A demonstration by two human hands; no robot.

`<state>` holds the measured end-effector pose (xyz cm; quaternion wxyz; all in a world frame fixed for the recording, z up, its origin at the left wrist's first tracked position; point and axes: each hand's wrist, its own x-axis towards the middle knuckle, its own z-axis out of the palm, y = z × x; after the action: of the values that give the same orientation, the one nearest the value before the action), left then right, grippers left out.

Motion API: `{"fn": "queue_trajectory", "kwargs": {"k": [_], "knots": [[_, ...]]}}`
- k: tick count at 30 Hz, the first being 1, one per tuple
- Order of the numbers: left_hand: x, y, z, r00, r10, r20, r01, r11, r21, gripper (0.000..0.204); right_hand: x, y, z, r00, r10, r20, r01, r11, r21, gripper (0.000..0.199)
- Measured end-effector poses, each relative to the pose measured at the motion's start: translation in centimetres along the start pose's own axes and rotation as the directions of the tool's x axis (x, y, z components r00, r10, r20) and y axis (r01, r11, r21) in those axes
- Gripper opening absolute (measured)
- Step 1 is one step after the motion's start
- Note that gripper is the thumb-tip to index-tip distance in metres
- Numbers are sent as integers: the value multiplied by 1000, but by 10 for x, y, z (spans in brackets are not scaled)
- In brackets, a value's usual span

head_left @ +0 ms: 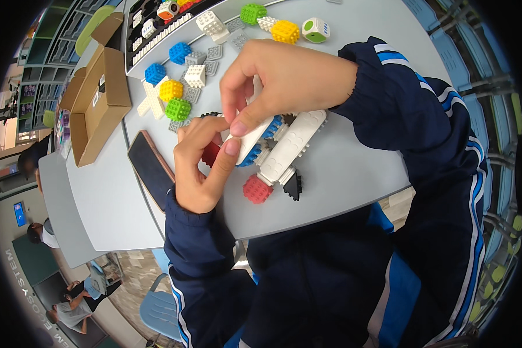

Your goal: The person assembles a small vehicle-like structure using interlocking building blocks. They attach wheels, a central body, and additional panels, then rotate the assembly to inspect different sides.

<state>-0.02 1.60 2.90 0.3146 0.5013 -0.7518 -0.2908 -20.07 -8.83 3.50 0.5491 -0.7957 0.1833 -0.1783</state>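
Note:
A building-block model lies in front of me on the grey table. It has a white rounded bar [294, 145], blue knobbed blocks [251, 155], a red knobbed block [257, 189] and a black wedge block [294, 185]. My left hand [205, 155] pinches the near-left end of a second white bar [254, 139] on the model. From above, my right hand [281, 78] closes its thumb and fingers on the same end, so the fingertips of both hands almost meet. A dark red block [211, 153] shows partly behind my left fingers.
Loose blue [180, 53], yellow [170, 90], green [178, 109] and white blocks lie beyond my hands. A tray of parts [188, 37] stands at the back. To the left are a phone [151, 165] and an open cardboard box [104, 104]. The table's front edge [325, 216] curves near me.

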Motion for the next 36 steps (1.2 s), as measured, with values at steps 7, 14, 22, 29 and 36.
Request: {"fn": "queue_trajectory", "kwargs": {"k": [7, 14, 22, 29, 36], "knots": [[-2, 7, 2, 988, -146, 48, 151, 982, -114, 21, -5, -5, 3, 999, 30, -19, -32, 985, -171, 29], [-2, 6, 4, 981, -176, 84, 189, 964, -189, 16, -12, -14, 3, 994, 79, -75, -92, 976, -198, 32], [-1, 1, -2, 982, -169, 81, 182, 959, -215, 23, -17, 4, 6, 987, -56, -152, 28, 983, -179, 25], [-11, 12, -4, 955, 202, -219, -169, 973, 159, 28, -68, 38, -3, 859, -24, -511, 91, 990, 106, 20], [-14, 53, 19, 982, 184, 47, -180, 820, 543, 50, -90, 49, 1, 787, -61, -614, 70, 997, -9, 20]]}}
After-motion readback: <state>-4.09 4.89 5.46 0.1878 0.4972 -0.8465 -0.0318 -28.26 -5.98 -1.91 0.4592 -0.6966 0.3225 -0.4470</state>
